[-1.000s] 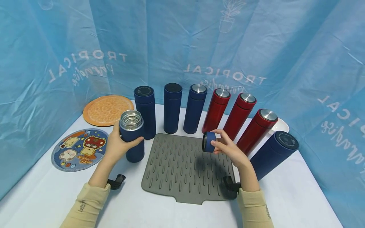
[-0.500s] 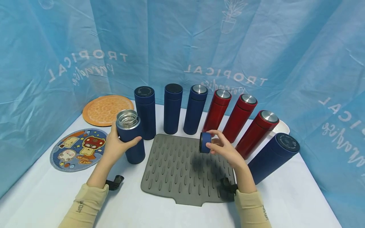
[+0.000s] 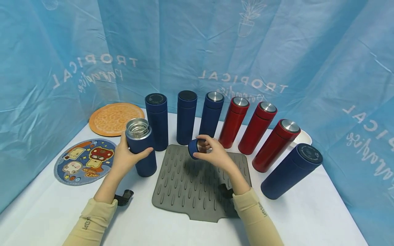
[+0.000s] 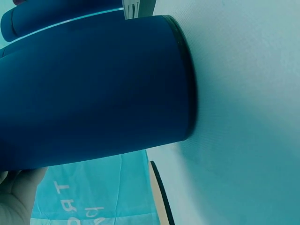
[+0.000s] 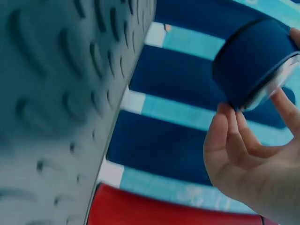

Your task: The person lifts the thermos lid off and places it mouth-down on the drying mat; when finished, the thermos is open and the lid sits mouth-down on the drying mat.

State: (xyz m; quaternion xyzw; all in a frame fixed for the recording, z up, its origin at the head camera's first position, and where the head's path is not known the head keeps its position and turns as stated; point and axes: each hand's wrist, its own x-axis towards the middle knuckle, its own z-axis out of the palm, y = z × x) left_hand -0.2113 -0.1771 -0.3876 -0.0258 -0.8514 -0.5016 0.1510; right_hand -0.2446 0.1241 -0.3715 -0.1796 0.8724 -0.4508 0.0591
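My left hand (image 3: 125,158) grips a blue thermos bottle (image 3: 146,167) that has no lid on; its bare steel mouth faces up. In the left wrist view the base of this bottle (image 4: 103,89) meets the white tabletop. Above the grey ridged mat (image 3: 178,191), my right hand (image 3: 218,156) pinches a blue lid (image 3: 192,149) by its rim. The lid is tilted on its side, with its metallic face turned toward the palm. In the right wrist view the thumb and fingers hold the lid's edge (image 5: 253,61), apart from the bottle.
Behind the mat stand several lidded blue bottles (image 3: 185,118) and three red bottles (image 3: 235,119). Another blue bottle (image 3: 289,174) is at the right, near a white dish (image 3: 303,137). At left lie an orange round mat (image 3: 115,119) and a cartoon-printed mat (image 3: 84,162). Blue curtains surround the table.
My right hand has carried the lid leftward over the mat and turned it, so its metallic face shows. The left hand shifted the bottle slightly left earlier, then stayed still.
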